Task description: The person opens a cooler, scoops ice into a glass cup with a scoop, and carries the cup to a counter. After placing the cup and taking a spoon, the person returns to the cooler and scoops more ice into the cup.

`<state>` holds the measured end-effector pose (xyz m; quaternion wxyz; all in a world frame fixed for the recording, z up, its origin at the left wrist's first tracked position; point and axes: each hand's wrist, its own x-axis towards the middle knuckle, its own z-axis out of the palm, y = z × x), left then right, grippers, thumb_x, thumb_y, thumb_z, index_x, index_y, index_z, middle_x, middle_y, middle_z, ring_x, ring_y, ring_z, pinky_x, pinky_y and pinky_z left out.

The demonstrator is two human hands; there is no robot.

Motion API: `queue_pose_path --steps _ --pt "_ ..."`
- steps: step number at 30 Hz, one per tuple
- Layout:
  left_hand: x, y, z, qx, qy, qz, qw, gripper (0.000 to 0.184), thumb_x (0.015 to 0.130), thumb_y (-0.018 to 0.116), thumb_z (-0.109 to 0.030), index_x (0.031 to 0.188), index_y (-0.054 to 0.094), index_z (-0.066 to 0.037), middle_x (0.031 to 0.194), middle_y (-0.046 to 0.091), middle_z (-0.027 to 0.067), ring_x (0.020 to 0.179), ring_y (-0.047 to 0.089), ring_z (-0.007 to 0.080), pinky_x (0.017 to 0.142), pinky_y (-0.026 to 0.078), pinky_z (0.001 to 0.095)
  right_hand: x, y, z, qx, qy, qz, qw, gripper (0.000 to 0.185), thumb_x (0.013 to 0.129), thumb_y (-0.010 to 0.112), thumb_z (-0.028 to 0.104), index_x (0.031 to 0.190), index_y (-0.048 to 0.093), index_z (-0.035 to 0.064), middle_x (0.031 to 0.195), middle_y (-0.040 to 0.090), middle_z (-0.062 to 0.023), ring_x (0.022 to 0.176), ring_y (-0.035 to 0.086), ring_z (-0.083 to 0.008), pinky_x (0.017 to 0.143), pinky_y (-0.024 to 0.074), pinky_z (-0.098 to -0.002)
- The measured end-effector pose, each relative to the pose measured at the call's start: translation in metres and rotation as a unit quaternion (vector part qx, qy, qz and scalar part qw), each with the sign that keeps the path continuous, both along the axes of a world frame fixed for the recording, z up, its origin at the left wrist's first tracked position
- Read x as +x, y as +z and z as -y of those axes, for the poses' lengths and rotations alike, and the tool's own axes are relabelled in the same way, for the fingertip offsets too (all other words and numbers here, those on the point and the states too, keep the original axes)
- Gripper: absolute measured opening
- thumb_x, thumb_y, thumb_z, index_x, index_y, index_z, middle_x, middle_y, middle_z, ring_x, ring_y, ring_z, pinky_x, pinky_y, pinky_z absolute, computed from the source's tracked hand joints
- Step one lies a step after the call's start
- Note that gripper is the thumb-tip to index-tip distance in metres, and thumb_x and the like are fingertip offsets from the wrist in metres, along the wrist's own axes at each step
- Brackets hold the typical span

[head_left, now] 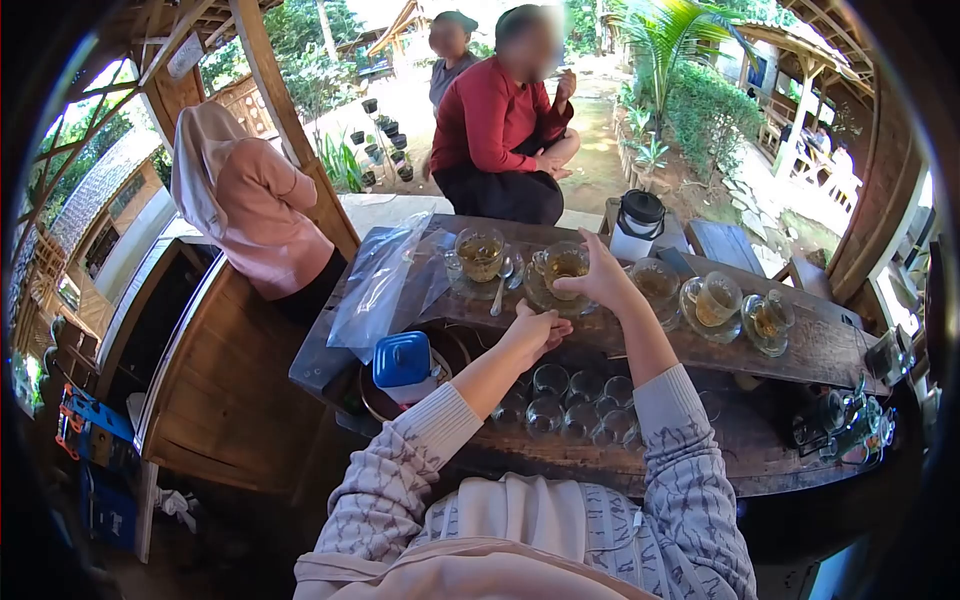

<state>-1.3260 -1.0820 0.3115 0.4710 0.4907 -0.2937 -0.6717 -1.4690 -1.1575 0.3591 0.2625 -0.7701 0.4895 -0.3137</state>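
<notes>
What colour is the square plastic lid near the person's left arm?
The square plastic lid is blue, best seen in the head view, the only one.

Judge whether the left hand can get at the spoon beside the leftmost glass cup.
Probably yes: the left hand is close to the spoon, and nothing visible stands between them.

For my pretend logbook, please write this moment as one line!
right hand: at glass cup | left hand: near saucer | spoon: beside another cup
</notes>
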Motion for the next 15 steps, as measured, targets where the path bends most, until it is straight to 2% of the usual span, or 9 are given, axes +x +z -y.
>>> queue_pose_path --steps 1,7,10,12,15 --pt "-0.001 -0.002 0.005 -0.016 -0.020 -0.049 0.998 0.059 0.090 0.046 -0.009 0.132 0.005 -0.015 0.102 0.055 0.0166 0.086 0.061 0.0230 0.064 0.048 0.0306 0.000 -0.003 0.003 0.003 0.003 0.000 1.000 0.104 0.057 0.082 0.033 0.137 0.023 -0.0008 0.130 0.041 -0.0234 0.121 0.042 -0.0318 0.100 0.0351 -0.0370" --pt "-0.017 0.004 0.020 0.020 0.021 -0.104 0.994 0.050 0.091 0.033 -0.001 0.127 0.003 -0.018 0.110 0.047 0.0246 0.085 0.063 0.0306 0.062 0.054 0.0312 -0.006 -0.005 0.009 0.026 0.010 0.004 1.000 0.109 0.057 0.082 0.035 0.137 0.020 -0.0032 0.129 0.042 -0.0232 0.120 0.043 -0.0305 0.098 0.0367 -0.0357" --pt "-0.022 0.009 0.019 0.034 0.048 -0.074 0.996 0.050 0.091 0.030 0.001 0.127 0.003 -0.020 0.109 0.049 0.0236 0.081 0.064 0.0309 0.061 0.056 0.0326 -0.007 -0.007 0.010 0.036 0.007 0.005 0.999 0.106 0.056 0.082 0.034 0.135 0.024 -0.0055 0.128 0.043 -0.0230 0.120 0.043 -0.0305 0.098 0.0372 -0.0357" --pt "-0.023 0.008 0.021 0.035 0.045 -0.073 0.996 0.051 0.091 0.029 0.001 0.128 0.003 -0.022 0.109 0.049 0.0226 0.080 0.064 0.0307 0.061 0.056 0.0329 -0.007 -0.010 0.012 0.010 0.012 0.008 1.000 0.100 0.056 0.081 0.036 0.131 0.031 -0.0075 0.128 0.041 -0.0244 0.118 0.045 -0.0328 0.098 0.0375 -0.0360" --pt "-0.023 0.007 0.023 0.030 0.054 -0.068 0.996 0.053 0.089 0.028 0.003 0.128 0.005 -0.025 0.108 0.052 0.0195 0.077 0.064 0.0298 0.062 0.057 0.0331 -0.005 -0.008 0.010 0.018 0.011 0.013 1.000 0.099 0.055 0.081 0.035 0.130 0.033 -0.0070 0.127 0.042 -0.0242 0.118 0.045 -0.0328 0.098 0.0377 -0.0360"
